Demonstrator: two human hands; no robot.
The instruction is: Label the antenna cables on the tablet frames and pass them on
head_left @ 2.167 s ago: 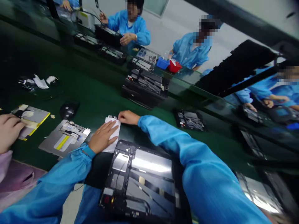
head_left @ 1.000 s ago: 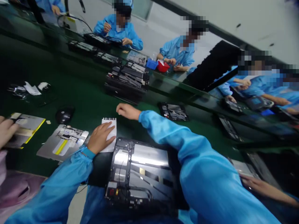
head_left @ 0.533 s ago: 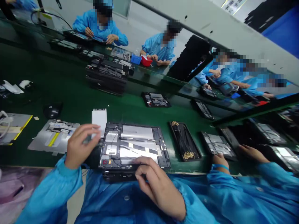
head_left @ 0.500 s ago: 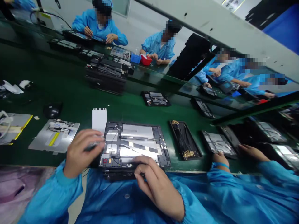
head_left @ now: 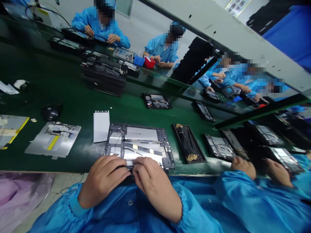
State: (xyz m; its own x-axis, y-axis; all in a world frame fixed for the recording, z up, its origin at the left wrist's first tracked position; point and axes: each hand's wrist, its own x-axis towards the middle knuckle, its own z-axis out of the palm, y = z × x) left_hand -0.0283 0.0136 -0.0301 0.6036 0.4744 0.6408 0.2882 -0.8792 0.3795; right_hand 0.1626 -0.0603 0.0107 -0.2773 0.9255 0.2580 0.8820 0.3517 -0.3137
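Note:
An opened tablet (head_left: 141,134) lies in front of me at the table's near edge. Silver battery panels, a dark ribbon strip and thin cables show inside its black frame. My left hand (head_left: 104,178) is over the near left part, fingers bent and pressed together. Beside it, my right hand (head_left: 155,186) bends its fingers over the middle of the near edge, its fingertips close to the left ones. Both hands cover that edge, so whatever their fingertips hold is hidden. A white flat pad (head_left: 101,126) lies just behind the tablet's left corner.
Right of the tablet, a black tray (head_left: 189,144) holds thin cables with gold ends. A silver panel (head_left: 53,140) and a black mouse (head_left: 51,112) lie left. Stacked tablet shells (head_left: 104,74) stand farther back. A co-worker's hands (head_left: 244,167) are at the right.
My left hand has moved right and down from the tablet's left side to its near edge, alongside my right hand. The co-worker's hands at the right have come away from a tablet.

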